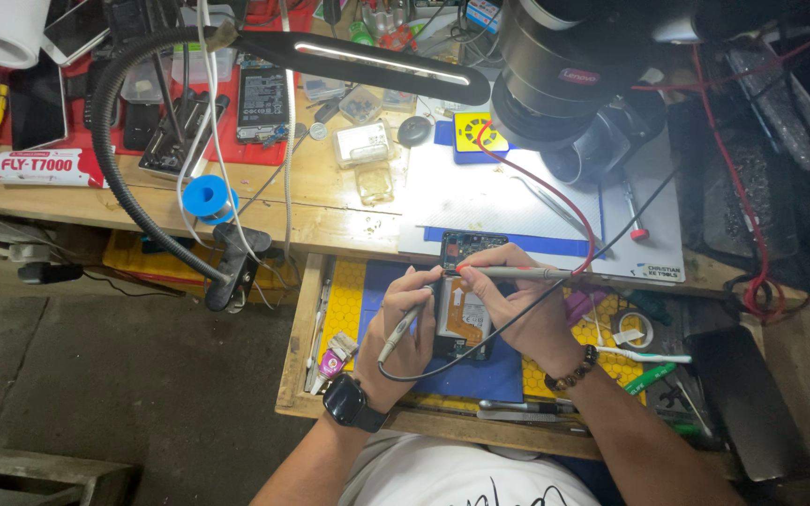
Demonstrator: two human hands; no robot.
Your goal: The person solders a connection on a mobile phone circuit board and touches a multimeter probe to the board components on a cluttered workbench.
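Cluttered with tools and parts, a wooden workbench (339,211) stretches across the top of the view, with an open wooden drawer (298,328) pulled out below its front edge. Over that drawer, both hands work on an opened black smartphone with its back removed (462,319), which lies between them, its upper end reaching the white work mat (480,201) on the bench. The left hand (408,323), wearing a black smartwatch (352,403), is closed around a grey test probe with a black lead (398,334), which points down and away from the phone. The right hand (522,314), with a dark beaded bracelet (574,372) at the wrist, pinches a slim grey test probe with a red lead (517,272), tip touching the phone's upper part. A black gooseneck lamp (367,61) arches overhead beside a black microscope head (564,75).
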